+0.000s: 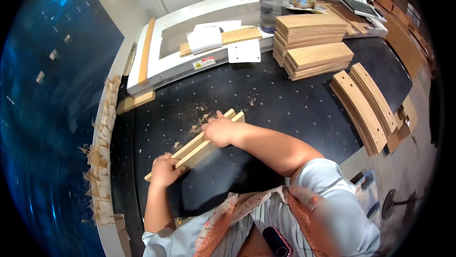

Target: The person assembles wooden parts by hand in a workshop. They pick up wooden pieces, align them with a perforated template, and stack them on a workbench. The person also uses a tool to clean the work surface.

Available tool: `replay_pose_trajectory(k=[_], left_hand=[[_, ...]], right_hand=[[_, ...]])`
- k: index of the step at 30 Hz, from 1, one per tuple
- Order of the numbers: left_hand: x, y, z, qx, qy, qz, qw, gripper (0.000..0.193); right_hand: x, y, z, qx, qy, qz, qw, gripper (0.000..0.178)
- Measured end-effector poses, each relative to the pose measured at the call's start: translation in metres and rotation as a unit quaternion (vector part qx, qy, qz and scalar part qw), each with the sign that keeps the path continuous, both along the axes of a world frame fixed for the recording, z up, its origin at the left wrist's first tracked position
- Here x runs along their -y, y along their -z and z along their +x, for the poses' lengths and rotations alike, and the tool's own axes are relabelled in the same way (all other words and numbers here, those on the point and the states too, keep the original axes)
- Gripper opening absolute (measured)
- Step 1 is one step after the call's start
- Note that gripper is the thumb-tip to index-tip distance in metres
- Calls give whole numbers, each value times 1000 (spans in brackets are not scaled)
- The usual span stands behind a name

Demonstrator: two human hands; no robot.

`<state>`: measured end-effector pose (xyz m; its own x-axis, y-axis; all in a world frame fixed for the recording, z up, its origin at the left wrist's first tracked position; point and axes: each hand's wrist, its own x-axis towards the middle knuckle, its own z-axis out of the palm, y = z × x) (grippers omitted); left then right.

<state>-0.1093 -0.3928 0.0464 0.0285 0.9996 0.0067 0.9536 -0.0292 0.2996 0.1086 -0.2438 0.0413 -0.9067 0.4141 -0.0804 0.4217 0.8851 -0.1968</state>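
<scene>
Two pale wooden strips (pixel 197 154) lie side by side at a slant on the black tabletop, with a narrow step between them. My left hand (pixel 164 169) grips their lower left part, the thumb on the near side and the fingers curled over the far side. Closer to the upper right end, my right hand (pixel 219 131) is closed over the strips from above, and part of the wood is hidden under it. Wood chips and sawdust (pixel 202 121) are scattered on the tabletop just beyond the strips.
Curved wooden boards (pixel 311 29) are stacked at the back right; drilled curved pieces (pixel 358 109) lie near the right edge. A blue-capped water bottle (pixel 270 7) stands by a white machine bed (pixel 175 19). Frayed cardboard edging (pixel 102 162) runs along the left. A keyboard (pixel 358 7) sits far right.
</scene>
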Motion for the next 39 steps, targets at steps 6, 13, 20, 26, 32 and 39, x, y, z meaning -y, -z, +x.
replay_pose_trajectory(k=[6, 13, 20, 26, 32, 39], left_hand=[[3, -10, -2, 19, 59, -48, 997, 19], [-17, 18, -32, 208, 134, -249, 936, 24], [-27, 45, -48, 375, 62, -343, 859, 19], [-11, 23, -16, 175, 136, -147, 964, 21], [47, -9, 41, -19, 84, 38, 996, 12], [63, 56, 106, -92, 21, 148, 984, 17]], right_hand=[[0, 1, 3, 56, 3, -47, 997, 32], [-26, 10, -4, 141, -25, -270, 952, 41], [-33, 7, 3, 143, 12, -365, 920, 29], [-32, 29, 29, 91, 11, -303, 948, 24], [47, -1, 84, -163, -31, 8, 986, 14], [88, 34, 91, -137, 6, 135, 981, 18]])
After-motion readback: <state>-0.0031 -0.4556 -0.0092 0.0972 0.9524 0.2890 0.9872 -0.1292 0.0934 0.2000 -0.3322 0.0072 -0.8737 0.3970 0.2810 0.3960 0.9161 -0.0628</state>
